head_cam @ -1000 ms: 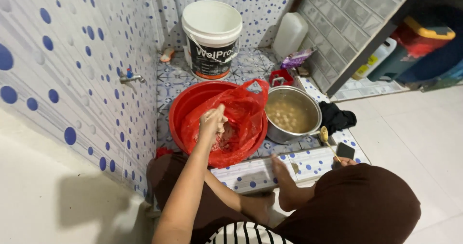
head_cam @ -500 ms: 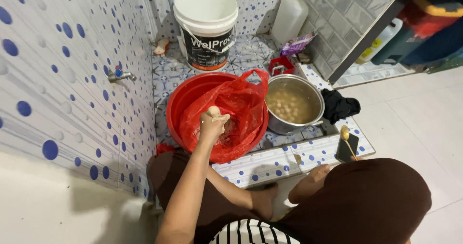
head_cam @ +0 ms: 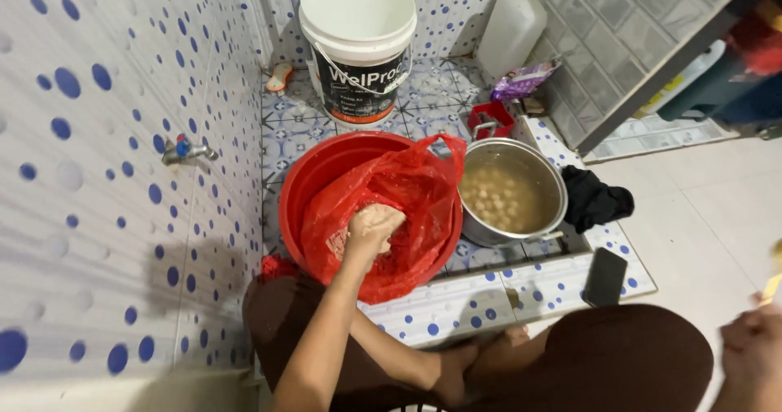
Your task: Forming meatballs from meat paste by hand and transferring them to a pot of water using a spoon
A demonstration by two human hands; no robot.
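Note:
My left hand reaches down into a red plastic bag that lines a red basin on the tiled floor. Its fingers are curled around pale mash inside the bag. Touching the basin on the right stands a steel pot filled with cloudy liquid and small pale balls. My right hand is at the lower right edge of the view, partly cut off. It is closed on a thin yellow thing that sticks up from it.
A white bucket stands behind the basin, with a white jug and a purple packet to its right. A black cloth and a black phone lie right of the pot. A tap juts from the dotted left wall.
My right hand has moved from the tiled ledge beside the phone out to the right edge. My left hand stays in the red bag.

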